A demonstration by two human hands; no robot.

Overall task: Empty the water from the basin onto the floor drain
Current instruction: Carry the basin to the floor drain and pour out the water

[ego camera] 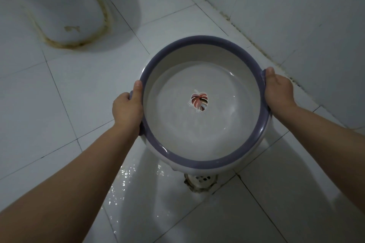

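Wet floor (138,193) is seen nearest, with the drain (200,180) just under the near edge of the basin (197,161). The basin is held above it, its purple rim grasped at each side by the left hand (127,107) and right hand (277,89). Water (217,124) and a leaf print (199,100) are seen inside.

We see two bare arms and two bare hands. Our left hand (127,108) is at the left side of the basin (197,39), and our right hand (278,89) is at its right side. The left arm (79,173) and the right arm (325,130) are smooth, thin near the basin and wider far from it. The left thumb (137,89) and the right thumb (269,73) each have a short, round nail. Most other fingers are hidden by the basin's rim.
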